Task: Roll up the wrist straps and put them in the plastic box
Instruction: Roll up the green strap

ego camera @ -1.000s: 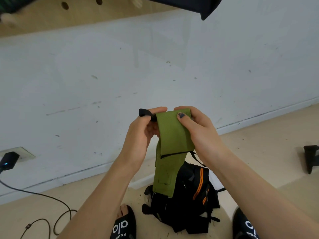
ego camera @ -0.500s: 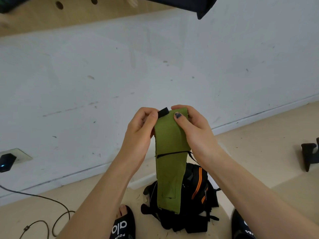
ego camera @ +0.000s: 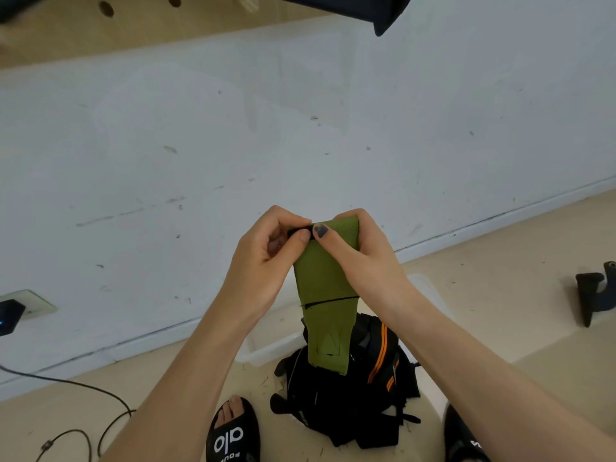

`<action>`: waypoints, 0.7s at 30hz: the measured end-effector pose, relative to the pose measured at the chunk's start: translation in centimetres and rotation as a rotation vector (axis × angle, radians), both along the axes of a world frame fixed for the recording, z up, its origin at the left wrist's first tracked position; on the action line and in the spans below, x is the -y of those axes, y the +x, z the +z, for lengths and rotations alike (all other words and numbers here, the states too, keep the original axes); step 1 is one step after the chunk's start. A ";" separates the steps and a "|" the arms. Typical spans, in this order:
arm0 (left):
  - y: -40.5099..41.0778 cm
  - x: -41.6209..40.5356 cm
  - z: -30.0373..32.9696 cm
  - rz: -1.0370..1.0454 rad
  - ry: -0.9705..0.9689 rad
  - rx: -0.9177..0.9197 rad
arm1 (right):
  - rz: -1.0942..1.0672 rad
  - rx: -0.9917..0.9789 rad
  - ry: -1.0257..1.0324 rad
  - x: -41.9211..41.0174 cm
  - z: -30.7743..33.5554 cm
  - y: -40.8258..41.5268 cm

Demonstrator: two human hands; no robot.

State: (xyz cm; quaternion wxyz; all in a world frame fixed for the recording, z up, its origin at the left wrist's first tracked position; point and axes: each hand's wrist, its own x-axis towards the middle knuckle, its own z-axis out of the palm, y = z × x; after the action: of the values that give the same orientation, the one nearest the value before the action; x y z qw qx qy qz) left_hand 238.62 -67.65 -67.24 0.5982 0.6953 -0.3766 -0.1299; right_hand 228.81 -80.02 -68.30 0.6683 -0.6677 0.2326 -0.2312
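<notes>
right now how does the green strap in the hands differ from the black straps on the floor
The green wrist strap is held up in the air, pinched at its top by the left hand and right hand; the black straps lie on the floor, untouched. The green one hangs out flat and single; the black ones sit in a tangled heap. The green is plain; the black heap shows orange stripes. None is in the plastic box yet.

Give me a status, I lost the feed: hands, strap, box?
Both hands, left hand and right hand, pinch the green strap at its top end. Strap hangs unrolled. Plastic box on floor, black straps piled before it.
</notes>
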 end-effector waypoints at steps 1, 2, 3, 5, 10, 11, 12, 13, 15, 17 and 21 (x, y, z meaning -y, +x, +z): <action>-0.1 0.0 0.0 -0.007 0.001 0.003 | -0.008 -0.007 -0.003 0.0 0.0 0.1; 0.0 0.0 0.0 -0.008 0.003 0.009 | -0.013 -0.014 -0.003 0.1 -0.1 0.1; 0.0 -0.1 -0.1 -0.007 0.008 0.016 | -0.013 -0.017 -0.005 0.1 -0.1 0.1; 0.1 -0.2 -0.2 -0.005 0.031 0.030 | -0.005 -0.007 -0.011 0.1 -0.2 0.1; -0.1 -0.2 -0.3 -0.017 0.059 0.065 | 0.018 0.080 0.016 0.2 -0.3 0.1; -0.2 -0.1 -0.3 -0.015 0.049 0.018 | 0.023 0.093 0.011 0.2 -0.2 0.1; -0.2 0.0 -0.2 -0.018 0.049 -0.026 | 0.024 0.104 0.005 0.1 0.0 0.2; -0.2 0.1 -0.2 -0.024 0.059 -0.052 | 0.022 0.112 0.002 0.1 0.0 0.2; -0.2 0.2 -0.1 -0.038 0.077 -0.054 | 0.025 0.118 0.013 0.0 0.0 0.1; -0.2 0.1 0.0 -0.043 0.068 -0.044 | 0.042 0.112 0.034 0.2 0.0 0.0; -0.1 0.2 -0.3 -0.015 0.051 0.013 | 0.074 0.030 0.021 0.7 0.0 0.1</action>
State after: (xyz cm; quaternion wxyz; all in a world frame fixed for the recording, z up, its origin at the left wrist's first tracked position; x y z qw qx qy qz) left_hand 238.49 -67.88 -67.49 0.5768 0.7085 -0.3819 -0.1394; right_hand 228.92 -80.70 -68.26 0.6869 -0.6652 0.2002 -0.2137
